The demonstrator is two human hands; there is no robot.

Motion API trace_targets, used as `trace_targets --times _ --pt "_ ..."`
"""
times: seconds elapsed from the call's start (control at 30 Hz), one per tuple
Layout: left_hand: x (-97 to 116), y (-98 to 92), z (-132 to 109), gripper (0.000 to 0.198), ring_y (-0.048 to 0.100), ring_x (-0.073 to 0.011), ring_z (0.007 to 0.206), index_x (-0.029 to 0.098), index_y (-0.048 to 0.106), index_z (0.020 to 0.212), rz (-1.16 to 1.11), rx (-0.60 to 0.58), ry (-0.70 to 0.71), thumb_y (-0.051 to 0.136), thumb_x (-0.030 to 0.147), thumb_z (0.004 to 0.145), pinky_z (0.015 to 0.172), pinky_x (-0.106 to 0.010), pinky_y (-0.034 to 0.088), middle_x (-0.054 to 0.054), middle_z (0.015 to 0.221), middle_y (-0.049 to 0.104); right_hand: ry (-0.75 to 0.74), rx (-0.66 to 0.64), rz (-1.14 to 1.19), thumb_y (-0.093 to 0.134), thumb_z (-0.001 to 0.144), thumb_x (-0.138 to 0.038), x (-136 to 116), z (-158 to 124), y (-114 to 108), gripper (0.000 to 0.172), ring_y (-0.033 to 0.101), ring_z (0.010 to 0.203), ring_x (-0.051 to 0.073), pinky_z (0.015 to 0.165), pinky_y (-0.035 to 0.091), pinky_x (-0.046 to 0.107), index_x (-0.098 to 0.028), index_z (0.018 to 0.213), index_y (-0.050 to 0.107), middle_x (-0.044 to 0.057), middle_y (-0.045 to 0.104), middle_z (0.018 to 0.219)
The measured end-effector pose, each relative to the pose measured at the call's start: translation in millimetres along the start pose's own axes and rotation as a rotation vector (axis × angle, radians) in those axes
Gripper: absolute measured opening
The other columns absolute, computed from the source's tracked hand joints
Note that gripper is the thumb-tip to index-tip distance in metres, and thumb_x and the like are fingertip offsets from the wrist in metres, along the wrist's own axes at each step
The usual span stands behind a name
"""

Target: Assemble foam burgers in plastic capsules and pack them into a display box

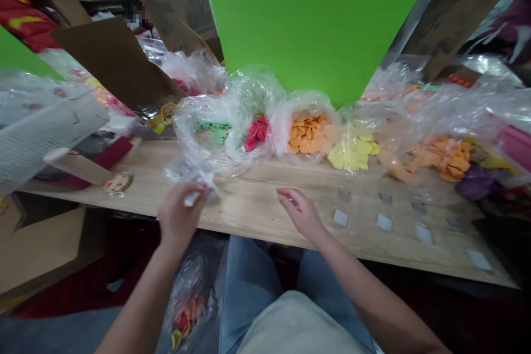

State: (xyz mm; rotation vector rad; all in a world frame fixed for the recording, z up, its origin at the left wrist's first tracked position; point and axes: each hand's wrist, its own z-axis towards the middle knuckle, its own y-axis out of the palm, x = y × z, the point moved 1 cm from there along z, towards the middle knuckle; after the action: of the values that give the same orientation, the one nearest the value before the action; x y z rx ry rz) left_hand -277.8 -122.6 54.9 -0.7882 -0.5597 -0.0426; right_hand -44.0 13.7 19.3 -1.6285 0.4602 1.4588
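My left hand point(181, 211) is over the front of the wooden table point(244, 199), thumb and index finger pinched together. At their tips is a blurred, whitish piece of clear plastic point(208, 180). To its right, my right hand point(302, 211) hovers with loosely curled fingers, and nothing shows in it. Behind the hands stand open clear bags of foam pieces: green pieces point(218, 134), red pieces point(258, 133), orange pieces point(309, 134) and yellow pieces point(352, 152).
Several small white squares point(341, 217) lie along the table's right front. More orange pieces point(454, 157) sit farther right. At left are a pale cylinder point(78, 166) and a round wooden-looking piece point(118, 183). A green panel point(315, 22) rises behind the bags. A cardboard box point(41, 238) stands lower left.
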Motion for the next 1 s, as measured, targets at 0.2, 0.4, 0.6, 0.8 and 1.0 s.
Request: trace_targets --times 0.2,0.4,0.6,0.8,1.0 --pt "48.8 42.6 -29.9 0.033 0.044 -0.0243 0.119 0.024 0.053 0.115 0.143 -0.252 0.471 0.054 0.026 0.082 0.101 -0.043 0.033 -0.008 0.121 0.055 0.240 -0.032 0.084 0.047 0.078 -0.026 2.6 35.8 28.9 0.040 0.059 0.062 0.014 0.057 0.048 0.026 -0.018 0.117 0.046 0.001 0.062 0.076" --pt "-35.6 8.0 -4.8 0.027 0.055 -0.0333 0.103 0.023 0.057 0.102 0.463 -0.218 0.005 0.047 0.039 0.082 0.084 -0.052 0.041 -0.009 0.106 0.061 0.322 0.155 -0.793 0.047 0.081 -0.029 37.4 11.2 -33.0 0.060 0.055 0.100 0.030 0.084 0.040 0.041 -0.009 0.135 0.030 0.016 0.063 0.099" --pt "-37.4 -12.6 10.7 0.032 0.055 -0.0245 0.058 0.027 0.057 0.075 0.430 -0.187 -0.248 0.051 0.058 0.074 0.050 -0.033 0.037 -0.002 0.065 0.056 -0.023 -0.045 -1.020 0.042 0.087 -0.036 52.3 -21.1 -27.0 0.046 0.013 0.135 0.028 0.106 0.014 0.049 -0.024 0.131 0.041 0.006 0.036 0.141" --pt "43.2 34.1 12.0 0.021 0.058 -0.0227 0.080 0.025 0.063 0.091 0.191 -0.220 0.286 0.045 0.035 0.085 0.067 -0.033 0.043 -0.002 0.087 0.064 0.013 -0.074 -1.044 0.039 0.089 -0.026 77.0 -32.4 -41.5 0.046 0.023 0.132 0.029 0.107 0.006 0.053 -0.023 0.135 0.036 0.006 0.049 0.131" --pt "120.9 168.0 -38.4 0.023 0.059 -0.0208 0.086 0.019 0.062 0.100 0.051 -0.674 0.540 0.051 0.014 0.081 0.085 -0.037 0.040 -0.007 0.089 0.066 -0.006 -0.021 -1.104 0.039 0.087 -0.019 86.0 -59.3 -67.3 0.047 0.031 0.129 0.029 0.106 0.012 0.054 -0.022 0.133 0.038 0.008 0.049 0.131"
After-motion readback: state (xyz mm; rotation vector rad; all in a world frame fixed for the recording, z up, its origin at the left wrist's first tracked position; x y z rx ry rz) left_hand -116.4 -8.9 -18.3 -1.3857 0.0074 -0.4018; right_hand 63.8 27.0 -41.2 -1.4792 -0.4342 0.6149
